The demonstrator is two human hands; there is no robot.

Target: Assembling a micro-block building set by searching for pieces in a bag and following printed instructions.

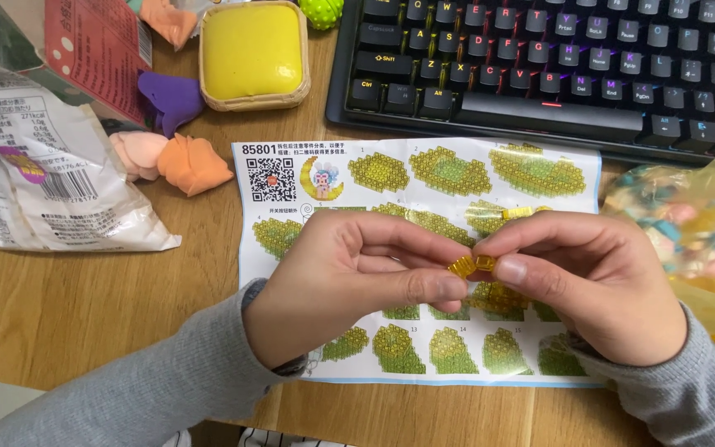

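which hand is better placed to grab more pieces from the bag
Right. The right hand is next to the clear bag of pieces, while the left hand pinches the yellow bricks further away.

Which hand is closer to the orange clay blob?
Left. The left hand lies just right of and below the orange clay blob; the right hand is much farther right, past the left one.

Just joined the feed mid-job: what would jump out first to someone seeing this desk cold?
First, the two hands at centre: the left hand and right hand meet fingertip to fingertip, pinching small clear yellow bricks above a printed instruction sheet of yellow-green build steps. Behind them, a black keyboard with coloured backlit keys fills the top right, and a yellow cushion-like square sits at top centre.
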